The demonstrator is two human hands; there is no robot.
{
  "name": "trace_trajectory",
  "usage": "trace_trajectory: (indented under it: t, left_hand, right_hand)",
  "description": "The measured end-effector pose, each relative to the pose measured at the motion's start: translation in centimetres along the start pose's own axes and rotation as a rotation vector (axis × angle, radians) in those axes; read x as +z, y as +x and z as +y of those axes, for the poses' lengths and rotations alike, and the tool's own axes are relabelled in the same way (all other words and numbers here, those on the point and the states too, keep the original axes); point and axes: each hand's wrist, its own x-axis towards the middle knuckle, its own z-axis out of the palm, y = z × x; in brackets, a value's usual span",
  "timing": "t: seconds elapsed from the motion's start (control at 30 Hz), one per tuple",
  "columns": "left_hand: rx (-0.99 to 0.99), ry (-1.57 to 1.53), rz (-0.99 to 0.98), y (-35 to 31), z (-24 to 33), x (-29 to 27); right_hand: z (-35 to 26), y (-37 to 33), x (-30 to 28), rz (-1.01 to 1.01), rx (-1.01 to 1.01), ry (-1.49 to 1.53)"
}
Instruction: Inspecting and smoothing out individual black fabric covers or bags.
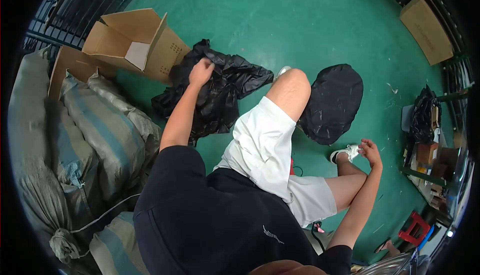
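My left hand (201,72) reaches out over a crumpled black plastic bag (217,97) on the floor. Its fingers are curled together against the plastic, seeming to pinch a fold of it; the fingertips are partly hidden. My right hand (370,153) hangs in the air beside my right leg, above my white shoe (345,153), holding nothing, its fingers loosely apart. Between the two hands, just past my left knee, stands a rounded black cloth-covered thing (334,104) whose kind I cannot make out.
An open cardboard box (172,50) touches the bag's far left side. Several stuffed woven sacks (102,125) crowd my left. Along the right stand shelving with small boxes (427,153), a red stool (416,228) and a large carton (426,30). Another person's foot (384,245) shows at lower right.
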Motion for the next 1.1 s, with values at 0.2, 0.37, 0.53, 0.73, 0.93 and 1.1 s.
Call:
trace_trajectory:
  t: [0.2,0.37,0.53,0.73,0.93,1.1]
  left_hand:
    - [-0.743,0.390,-0.588,-6.8,-20.1,5.4]
    - [-0.856,0.180,-0.276,-12.8,-18.0,8.0]
    - [-0.570,0.132,-0.286,-13.7,-20.0,7.3]
    - [-0.775,0.083,-0.152,-12.1,-16.7,7.2]
    - [-0.552,-0.002,0.275,-10.2,-15.8,3.2]
    - [-0.258,-0.264,0.587,-5.2,-14.4,-2.0]
  right_hand:
    - [0.5,1.2,1.1,-0.023,0.081,-0.111]
    - [0.8,-0.4,0.8,0.029,0.148,-0.093]
    - [1.6,0.7,1.2,0.028,0.157,-0.163]
    - [1.9,-0.1,1.1,0.066,0.170,-0.135]
    - [1.1,1.2,1.4,0.023,0.108,-0.145]
    - [0.5,2.7,1.5,0.003,0.035,-0.213]
